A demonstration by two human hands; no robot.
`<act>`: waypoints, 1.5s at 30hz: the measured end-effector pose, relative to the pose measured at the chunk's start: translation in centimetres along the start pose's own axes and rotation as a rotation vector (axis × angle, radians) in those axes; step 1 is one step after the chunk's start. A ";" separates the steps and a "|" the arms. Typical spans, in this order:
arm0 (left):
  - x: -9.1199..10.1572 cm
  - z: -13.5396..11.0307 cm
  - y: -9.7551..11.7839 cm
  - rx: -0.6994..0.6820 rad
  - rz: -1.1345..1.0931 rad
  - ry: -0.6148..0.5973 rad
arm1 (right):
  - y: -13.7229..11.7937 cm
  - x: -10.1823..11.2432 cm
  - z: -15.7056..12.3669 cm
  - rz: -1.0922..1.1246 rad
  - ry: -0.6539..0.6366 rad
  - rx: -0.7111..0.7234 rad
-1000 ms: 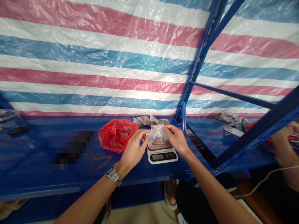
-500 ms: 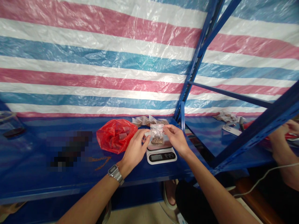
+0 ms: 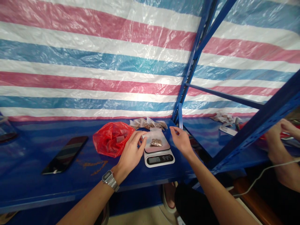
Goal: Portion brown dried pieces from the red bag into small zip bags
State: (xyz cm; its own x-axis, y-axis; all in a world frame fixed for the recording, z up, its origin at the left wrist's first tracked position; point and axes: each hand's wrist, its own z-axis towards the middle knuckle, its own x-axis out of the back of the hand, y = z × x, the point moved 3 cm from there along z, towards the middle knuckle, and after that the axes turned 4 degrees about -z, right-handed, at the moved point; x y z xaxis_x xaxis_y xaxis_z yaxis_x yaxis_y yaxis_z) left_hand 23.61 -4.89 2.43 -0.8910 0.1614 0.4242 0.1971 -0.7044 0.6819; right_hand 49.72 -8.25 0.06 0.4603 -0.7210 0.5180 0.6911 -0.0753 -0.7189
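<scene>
A small clear zip bag with brown bits in its lower part lies flat on the plate of a white kitchen scale. The scale's display is lit, but its digits are too faint to read. At the plate's left edge is my left hand, fingers loosely bent and thumb apart from them, holding nothing that shows. My right hand hovers just right of the plate, clear of the bag, with its fingers half curled and nothing visible in them.
Left of the scale sits a crumpled red plastic bag. Behind are several filled zip bags. A phone and brown crumbs lie farther left. Past the blue post, another person's hands work at the right.
The zip bag, upright between both hands before, now lies on the scale, let go. My right hand has drawn away to the right. The view has shifted slightly.
</scene>
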 end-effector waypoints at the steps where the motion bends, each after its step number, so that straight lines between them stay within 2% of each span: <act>1: 0.2 -0.1 0.1 -0.006 0.002 0.000 | 0.2 0.3 0.1 -0.002 0.004 -0.004; 9: 2.2 -0.5 0.8 -0.020 0.057 0.019 | 1.1 1.4 -0.4 0.033 -0.043 -0.022; 16: 4.1 -1.2 0.5 -0.011 0.090 0.075 | 0.9 1.8 -1.3 0.069 -0.066 -0.036; 21: 4.8 -1.4 0.9 -0.033 0.119 0.080 | 0.7 1.7 -1.6 0.069 -0.080 -0.058; 36: 4.2 -1.4 1.7 -0.048 0.126 0.065 | -0.9 -0.2 -1.3 0.035 -0.161 0.034; 40: 4.2 -1.4 1.9 0.002 0.136 0.037 | -1.2 -1.0 -1.3 -0.033 -0.179 0.064; 45: 3.1 -1.5 1.9 0.077 0.078 -0.006 | -1.9 -1.8 -1.6 -0.105 -0.174 -0.005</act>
State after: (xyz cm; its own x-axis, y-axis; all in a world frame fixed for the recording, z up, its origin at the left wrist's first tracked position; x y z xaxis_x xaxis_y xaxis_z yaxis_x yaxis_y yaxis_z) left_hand 20.57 -6.80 4.13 -0.8693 0.1131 0.4812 0.2965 -0.6595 0.6907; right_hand 46.74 -7.91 -0.23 0.4751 -0.5792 0.6625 0.7378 -0.1482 -0.6586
